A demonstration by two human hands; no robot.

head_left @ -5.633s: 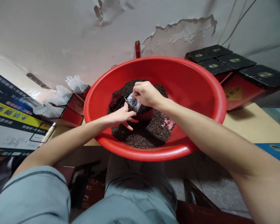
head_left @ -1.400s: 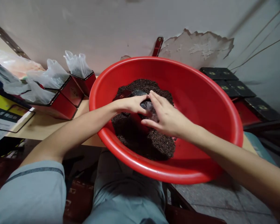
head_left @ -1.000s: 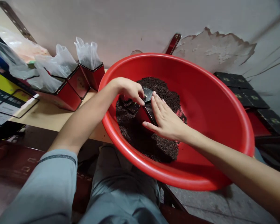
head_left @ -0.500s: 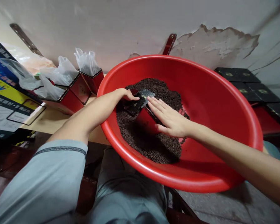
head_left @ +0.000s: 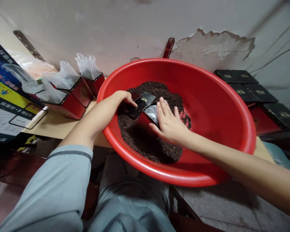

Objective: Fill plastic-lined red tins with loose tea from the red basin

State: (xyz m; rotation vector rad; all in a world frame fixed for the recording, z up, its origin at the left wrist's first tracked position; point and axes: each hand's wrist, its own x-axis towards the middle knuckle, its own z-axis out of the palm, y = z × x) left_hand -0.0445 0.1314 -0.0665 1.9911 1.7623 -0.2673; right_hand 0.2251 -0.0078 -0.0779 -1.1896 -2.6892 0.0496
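A big red basin [head_left: 222, 106] holds a heap of dark loose tea leaves [head_left: 159, 90]. A red tin [head_left: 145, 124] lined with a clear plastic bag [head_left: 151, 111] stands in the leaves. My right hand [head_left: 169, 124] lies flat on the tin's bagged top, fingers stretched out. My left hand [head_left: 124, 96] reaches in from the left, fingers curled on a black lid [head_left: 141, 102] that lies on the leaves just beside the tin.
Red tins lined with plastic bags [head_left: 70, 93] stand on the wooden table [head_left: 53, 127] at left, beside a printed box [head_left: 4, 100]. Black-lidded red tins [head_left: 246, 88] sit at right. A peeling wall is close behind the basin. My knees are below it.
My right hand went from pinching the bag's mouth to lying flat on it. My left hand shifted left onto the black lid. The view has swung slightly.
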